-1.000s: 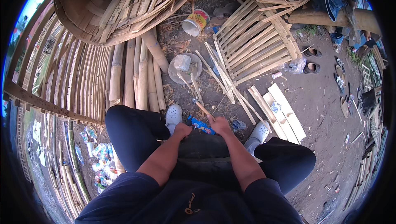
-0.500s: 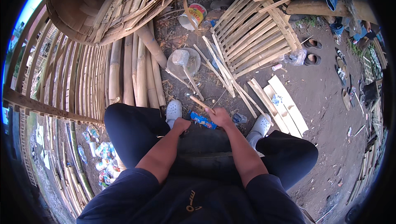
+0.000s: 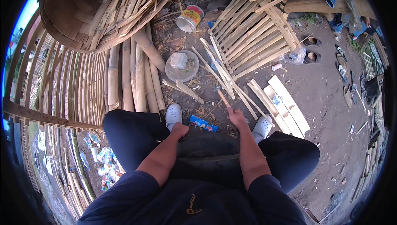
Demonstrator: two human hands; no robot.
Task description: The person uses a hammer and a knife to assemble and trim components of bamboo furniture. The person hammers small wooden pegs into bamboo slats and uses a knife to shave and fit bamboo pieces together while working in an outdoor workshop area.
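Note:
My right hand point(image 3: 236, 117) is closed round the wooden handle of a hammer point(image 3: 223, 98), its head pointing away from me above the dirt. My left hand point(image 3: 180, 130) hangs by my left shoe point(image 3: 173, 114); its fingers are turned down and hidden. Between the hands a blue wrapper point(image 3: 203, 123) lies on the ground. Ahead, a whitish block point(image 3: 179, 60) rests on a round grey slab point(image 3: 189, 71). Two short split bamboo pieces point(image 3: 189, 91) lie at the slab's near edge.
Bamboo poles point(image 3: 139, 76) and a slatted bamboo bench point(image 3: 78, 84) stand left. A slatted panel point(image 3: 256, 36), loose strips point(image 3: 223, 69) and split bamboo halves point(image 3: 281, 103) lie ahead and right. A bucket point(image 3: 190, 19) lies farther off, sandals point(image 3: 312, 57) at right.
My right hand has moved right, swinging the hammer to point farther ahead. My left hand has drawn slightly back. One bamboo piece that reached up to the block now lies lower, beside the other.

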